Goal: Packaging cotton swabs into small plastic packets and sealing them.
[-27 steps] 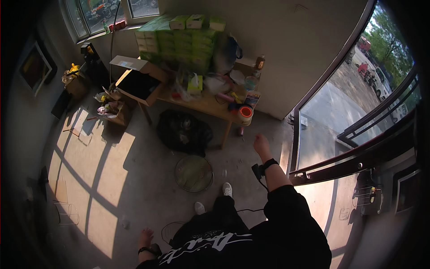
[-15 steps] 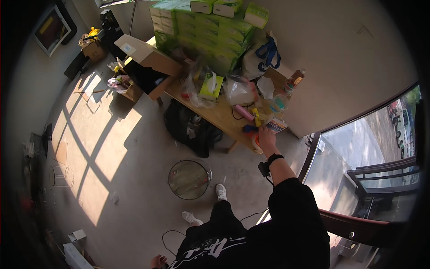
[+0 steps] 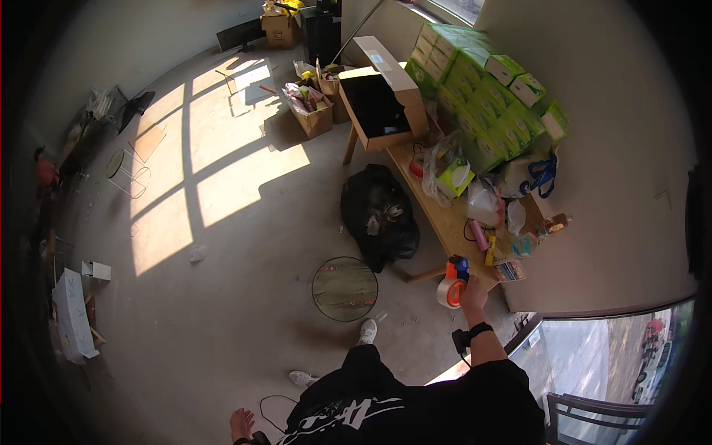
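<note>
One right hand (image 3: 472,294) grips one orange-and-blue plastic tape dispenser (image 3: 452,284) beside one long wooden table (image 3: 437,215); left hand (image 3: 241,424) grip indeterminate.

The right arm stretches forward and up from a black-sleeved shoulder, its forearm bare and a dark band around the wrist, and the right hand (image 3: 472,293) is raised with its fingers curled closed in a grip. The left hand (image 3: 241,425) hangs low at the bottom edge beside the body, fingers loosely together and pointing down, with a dark band at its wrist too. Both legs stand slightly apart below the torso.
</note>
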`<state>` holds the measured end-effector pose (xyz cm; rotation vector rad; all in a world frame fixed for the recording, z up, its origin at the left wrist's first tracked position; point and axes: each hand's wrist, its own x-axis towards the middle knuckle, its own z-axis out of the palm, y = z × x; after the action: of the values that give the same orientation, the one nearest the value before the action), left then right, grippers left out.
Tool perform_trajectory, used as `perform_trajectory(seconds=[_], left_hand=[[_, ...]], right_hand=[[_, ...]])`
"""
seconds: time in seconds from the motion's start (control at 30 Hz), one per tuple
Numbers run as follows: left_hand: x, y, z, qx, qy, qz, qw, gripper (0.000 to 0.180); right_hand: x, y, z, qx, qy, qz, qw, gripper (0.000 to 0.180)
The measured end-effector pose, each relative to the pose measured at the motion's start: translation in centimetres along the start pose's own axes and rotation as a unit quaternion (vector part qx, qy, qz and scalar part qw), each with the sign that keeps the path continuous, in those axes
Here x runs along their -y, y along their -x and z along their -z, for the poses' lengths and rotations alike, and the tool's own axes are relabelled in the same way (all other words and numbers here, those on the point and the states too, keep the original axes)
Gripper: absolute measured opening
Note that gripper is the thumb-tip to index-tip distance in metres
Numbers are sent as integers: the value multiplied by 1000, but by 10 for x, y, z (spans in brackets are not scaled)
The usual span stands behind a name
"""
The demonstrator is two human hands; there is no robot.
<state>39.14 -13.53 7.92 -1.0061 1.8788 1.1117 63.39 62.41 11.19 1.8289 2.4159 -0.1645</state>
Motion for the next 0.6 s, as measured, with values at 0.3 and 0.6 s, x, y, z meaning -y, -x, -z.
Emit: perform_trajectory(seconds=[0.3, 0.6], left_hand=[[123, -44, 183, -67, 182, -62, 979, 45], [-20, 66, 338, 37, 285, -386, 876, 33]], right_hand=[[446, 286, -43, 170, -231, 382, 879, 30], [715, 732, 3, 228, -275, 769, 530, 19]])
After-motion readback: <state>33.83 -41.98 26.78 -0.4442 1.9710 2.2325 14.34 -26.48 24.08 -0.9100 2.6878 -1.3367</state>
